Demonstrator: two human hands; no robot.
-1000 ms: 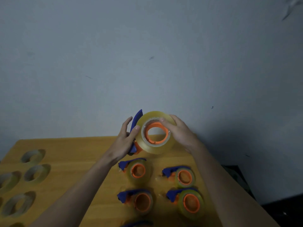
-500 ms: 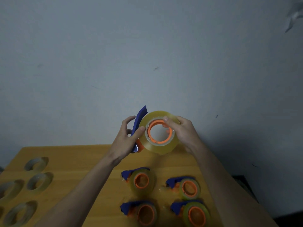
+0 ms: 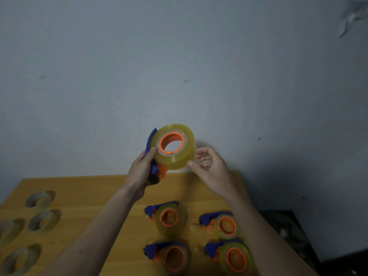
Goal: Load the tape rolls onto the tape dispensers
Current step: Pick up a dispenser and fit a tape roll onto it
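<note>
My left hand (image 3: 141,170) grips a blue and orange tape dispenser (image 3: 153,168) by its handle and holds it up in front of the wall. A yellowish clear tape roll (image 3: 179,156) sits on the dispenser's orange hub. My right hand (image 3: 209,166) hovers just right of the roll with loosely curled fingers, the thumb tip touching or nearly touching the roll's lower right edge. Several loaded dispensers (image 3: 168,218) lie on the wooden table (image 3: 95,188) below. Loose tape rolls (image 3: 44,220) lie at the table's left.
A plain grey wall rises right behind the table's far edge. The table's right edge runs diagonally under my right forearm, with dark floor (image 3: 288,228) beyond it. Loaded dispensers fill the near right of the table and loose rolls the left edge.
My right hand has let go of the roll's front and drawn back to its right side. The left hand has tilted the dispenser, so the roll faces up and sits higher.
</note>
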